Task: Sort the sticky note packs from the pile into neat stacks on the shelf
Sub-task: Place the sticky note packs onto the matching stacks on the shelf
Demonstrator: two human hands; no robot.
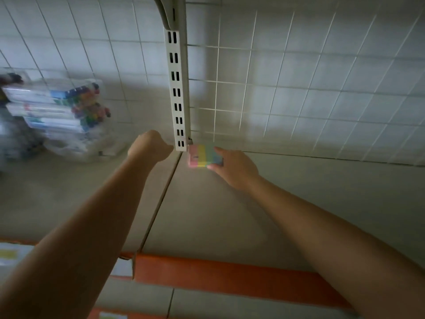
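Hands: right hand [234, 168] grips the sticky note pack [202, 156] by its right end; left hand [150, 146] curled into a fist, holding nothing.
Pack: pastel stripes, flat on the shelf [230, 215], just beside the slotted upright [176, 93].
Far left: bagged marker sets [66, 116] on the shelf.

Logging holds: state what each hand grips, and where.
Right hand pinches the striped sticky note pack by its right end, at the shelf's back. Left hand: curled; nothing visible held.
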